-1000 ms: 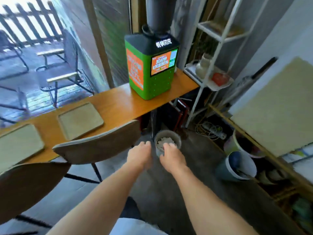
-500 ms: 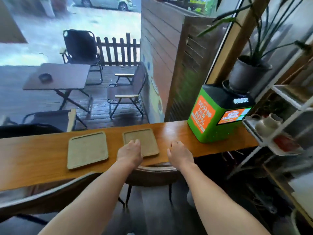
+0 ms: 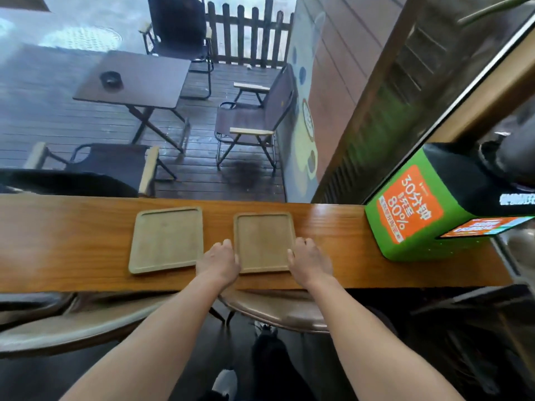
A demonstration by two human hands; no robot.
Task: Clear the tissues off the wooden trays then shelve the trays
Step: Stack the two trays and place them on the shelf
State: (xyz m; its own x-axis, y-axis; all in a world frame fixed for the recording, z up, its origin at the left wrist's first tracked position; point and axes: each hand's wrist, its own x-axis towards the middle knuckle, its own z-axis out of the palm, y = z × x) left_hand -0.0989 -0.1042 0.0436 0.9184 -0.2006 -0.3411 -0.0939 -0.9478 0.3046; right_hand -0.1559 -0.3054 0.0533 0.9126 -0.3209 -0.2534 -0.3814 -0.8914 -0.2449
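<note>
Pale wood shows bare on both trays, which lie flat and side by side on the long orange-brown counter with a strip of counter between them. The person's left hand rests palm down at the near left corner of the right tray, its fingers against the tray's left edge. The right hand sits at the near right corner of the same tray, thumb laid against the right edge. Both hands flank the tray at its rim, but whether either has actually closed on the wood cannot be told from above. The left tray lies just beside the left hand, untouched. No tissue lies on either tray. A green box with an orange label stands on the counter well to the right. A brown chair back sits below the counter edge, under the forearms.
</note>
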